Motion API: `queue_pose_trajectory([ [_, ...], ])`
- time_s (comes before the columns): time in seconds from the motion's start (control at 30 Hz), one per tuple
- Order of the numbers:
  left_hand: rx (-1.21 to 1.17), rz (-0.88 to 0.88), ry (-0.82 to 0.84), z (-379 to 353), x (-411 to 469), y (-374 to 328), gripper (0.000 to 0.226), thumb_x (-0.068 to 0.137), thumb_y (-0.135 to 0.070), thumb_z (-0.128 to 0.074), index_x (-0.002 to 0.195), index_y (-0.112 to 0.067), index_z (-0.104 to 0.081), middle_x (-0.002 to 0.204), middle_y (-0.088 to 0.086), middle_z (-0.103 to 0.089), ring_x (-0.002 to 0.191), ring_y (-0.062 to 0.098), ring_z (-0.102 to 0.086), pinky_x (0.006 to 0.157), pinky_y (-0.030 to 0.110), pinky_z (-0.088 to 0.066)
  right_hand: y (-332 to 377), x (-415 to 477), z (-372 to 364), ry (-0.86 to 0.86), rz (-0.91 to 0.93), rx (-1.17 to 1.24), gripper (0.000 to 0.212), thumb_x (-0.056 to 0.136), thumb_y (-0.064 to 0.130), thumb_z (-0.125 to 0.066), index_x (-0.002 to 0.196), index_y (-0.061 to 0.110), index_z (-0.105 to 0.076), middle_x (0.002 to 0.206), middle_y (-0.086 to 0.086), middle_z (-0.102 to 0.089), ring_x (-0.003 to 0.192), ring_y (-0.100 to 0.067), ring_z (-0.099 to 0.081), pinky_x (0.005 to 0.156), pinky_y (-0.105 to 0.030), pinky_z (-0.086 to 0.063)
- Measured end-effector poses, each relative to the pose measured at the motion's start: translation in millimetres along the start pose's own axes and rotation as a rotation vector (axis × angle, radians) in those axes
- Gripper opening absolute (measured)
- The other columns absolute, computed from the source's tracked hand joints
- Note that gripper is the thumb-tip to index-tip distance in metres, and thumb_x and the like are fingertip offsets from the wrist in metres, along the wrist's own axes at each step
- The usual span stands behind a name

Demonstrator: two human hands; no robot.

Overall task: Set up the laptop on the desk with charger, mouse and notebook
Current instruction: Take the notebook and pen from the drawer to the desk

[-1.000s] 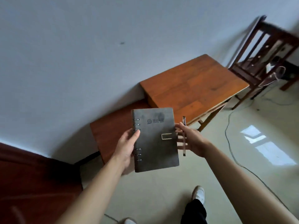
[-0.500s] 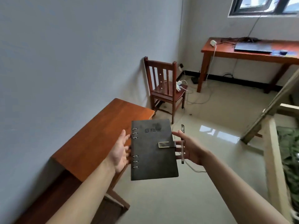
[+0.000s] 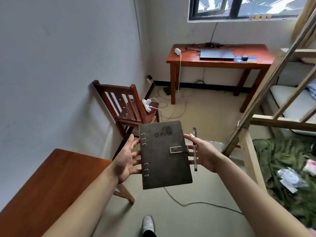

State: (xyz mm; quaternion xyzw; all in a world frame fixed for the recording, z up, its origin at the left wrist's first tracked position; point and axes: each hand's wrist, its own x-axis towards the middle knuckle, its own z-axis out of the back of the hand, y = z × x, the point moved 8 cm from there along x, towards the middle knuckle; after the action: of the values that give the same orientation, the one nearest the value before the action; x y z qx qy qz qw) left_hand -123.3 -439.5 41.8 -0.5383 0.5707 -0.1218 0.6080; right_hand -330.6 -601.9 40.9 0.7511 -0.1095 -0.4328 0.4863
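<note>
A dark grey ring-bound notebook [image 3: 165,153] with a metal clasp is held flat in front of me, between both hands. My left hand [image 3: 127,159] supports its ringed spine side. My right hand [image 3: 202,153] holds its clasp side and also pinches a pen [image 3: 195,147] against the fingers. Far ahead under the window stands a red-brown desk [image 3: 186,61]. On it lie a closed dark laptop [image 3: 216,54], a white charger brick [image 3: 177,51] with its cable hanging down, and a dark mouse [image 3: 244,57] on a blue pad.
A wooden chair [image 3: 126,106] with a white power strip on its seat stands against the left wall. A brown table [image 3: 51,183] is at my lower left. Cables run across the floor. A wooden bunk-bed frame [image 3: 248,142] and green cloth fill the right.
My view has swung from the brown table by the wall toward the far desk under the window. Both hands keep the notebook and pen in the same hold.
</note>
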Motion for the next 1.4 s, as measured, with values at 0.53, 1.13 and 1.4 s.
queue_pose_trajectory([
  [0.53,0.180,0.039,0.361,-126,343,-252,0.056,0.090,-0.077,-0.035,0.130,-0.042,-0.055,0.123,0.001,-0.071,0.108,0.027,-0.070,0.080,0.048,-0.059,225,216,149,-0.380,0.110,0.177,0.037,0.105,0.050,-0.042,0.123,0.032,-0.067,0.116,-0.005,-0.076,0.114,-0.032,-0.068,0.093,-0.047,-0.057],
  [1.13,0.203,0.003,0.390,-393,694,-441,0.058,0.091,-0.074,-0.037,0.137,-0.042,-0.050,0.124,0.000,-0.071,0.108,0.026,-0.069,0.081,0.051,-0.057,460,471,451,-0.437,0.164,0.338,0.036,0.104,0.045,-0.047,0.126,0.022,-0.064,0.129,-0.011,-0.069,0.106,-0.028,-0.067,0.091,-0.044,-0.055],
  [1.4,0.267,-0.002,0.469,-506,843,-502,0.051,0.091,-0.076,-0.031,0.124,-0.050,-0.060,0.127,-0.003,-0.069,0.121,0.028,-0.063,0.103,0.058,-0.045,546,580,581,-0.444,0.203,0.340,0.039,0.105,0.045,-0.044,0.126,0.021,-0.066,0.116,-0.002,-0.075,0.097,-0.022,-0.070,0.083,-0.039,-0.057],
])
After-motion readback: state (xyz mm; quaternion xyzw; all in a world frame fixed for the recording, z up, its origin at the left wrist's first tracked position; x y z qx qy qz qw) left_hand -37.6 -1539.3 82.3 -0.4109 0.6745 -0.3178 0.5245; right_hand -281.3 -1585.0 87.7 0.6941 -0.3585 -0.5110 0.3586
